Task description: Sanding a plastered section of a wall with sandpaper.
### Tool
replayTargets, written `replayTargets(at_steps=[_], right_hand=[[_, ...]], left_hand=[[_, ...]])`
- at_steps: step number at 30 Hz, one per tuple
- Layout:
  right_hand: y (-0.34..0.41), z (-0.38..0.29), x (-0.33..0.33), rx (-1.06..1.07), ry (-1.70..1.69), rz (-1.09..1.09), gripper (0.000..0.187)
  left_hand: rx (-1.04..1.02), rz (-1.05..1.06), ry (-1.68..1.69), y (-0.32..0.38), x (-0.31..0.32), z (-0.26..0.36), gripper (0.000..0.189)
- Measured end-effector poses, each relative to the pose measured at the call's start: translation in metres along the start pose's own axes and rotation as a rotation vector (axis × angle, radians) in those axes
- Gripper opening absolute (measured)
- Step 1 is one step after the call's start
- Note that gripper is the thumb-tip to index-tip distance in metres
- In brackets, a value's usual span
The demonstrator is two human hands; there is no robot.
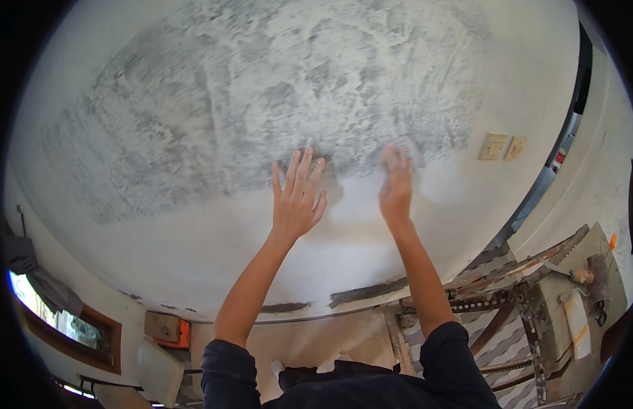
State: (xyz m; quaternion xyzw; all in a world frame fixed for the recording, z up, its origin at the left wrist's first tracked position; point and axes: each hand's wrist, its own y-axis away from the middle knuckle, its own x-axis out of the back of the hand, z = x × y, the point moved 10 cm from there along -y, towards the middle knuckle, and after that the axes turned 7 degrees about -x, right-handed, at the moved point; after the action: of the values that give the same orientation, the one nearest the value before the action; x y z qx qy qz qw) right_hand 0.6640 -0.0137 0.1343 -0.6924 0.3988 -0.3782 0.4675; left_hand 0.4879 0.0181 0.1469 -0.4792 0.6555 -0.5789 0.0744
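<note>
A white wall (234, 240) fills the view before me, with a large patch of streaky grey and white filler (275, 102) across its upper part. My left hand (298, 199) is at the patch's lower edge, fingers spread, holding nothing; whitish dust marks its fingertips. To its right, my right hand (396, 186) presses a pale, thin pad or sheet (413, 151) to the wall, also along that lower edge. Motion blurs this hand, and the fingers partly cover the pad, so I cannot tell its exact material.
Two beige switch plates, a left one (492, 146) and a right one (515, 148), sit right of the patch. At lower right, a worn metal-framed stand (531, 312) carries a scraper (579, 276) and a paint roller (577, 324). A wood-framed window (76, 330) and a chair (160, 373) are lower left.
</note>
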Motion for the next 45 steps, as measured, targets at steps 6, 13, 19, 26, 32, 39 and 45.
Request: replayTargets(at_steps=[6, 13, 19, 26, 32, 39, 45], right_hand=[[0.004, -0.056, -0.047, 0.162, 0.03, -0.163, 0.057], [0.014, -0.153, -0.108, 0.306, 0.01, -0.261, 0.06], [0.027, -0.212, -0.144, 0.375, 0.081, -0.338, 0.058], [0.078, -0.305, -0.215, 0.514, 0.126, -0.498, 0.057], [0.095, -0.405, -0.275, 0.607, 0.034, -0.473, 0.051], [0.128, -0.526, -0.369, 0.753, -0.098, -0.527, 0.052], [0.089, -0.581, -0.395, 1.021, 0.049, -0.423, 0.045]], left_hand=[[0.009, -0.116, -0.034, 0.027, 0.025, -0.041, 0.062], [0.149, -0.144, -0.069, 0.093, 0.078, -0.125, 0.065], [0.206, -0.187, -0.071, 0.143, 0.119, -0.182, 0.065], [0.416, -0.134, 0.048, 0.198, 0.166, -0.241, 0.064], [0.538, -0.08, -0.014, 0.271, 0.25, -0.304, 0.062], [0.74, -0.162, -0.121, 0.374, 0.322, -0.344, 0.063], [0.849, -0.21, -0.217, 0.419, 0.351, -0.374, 0.062]])
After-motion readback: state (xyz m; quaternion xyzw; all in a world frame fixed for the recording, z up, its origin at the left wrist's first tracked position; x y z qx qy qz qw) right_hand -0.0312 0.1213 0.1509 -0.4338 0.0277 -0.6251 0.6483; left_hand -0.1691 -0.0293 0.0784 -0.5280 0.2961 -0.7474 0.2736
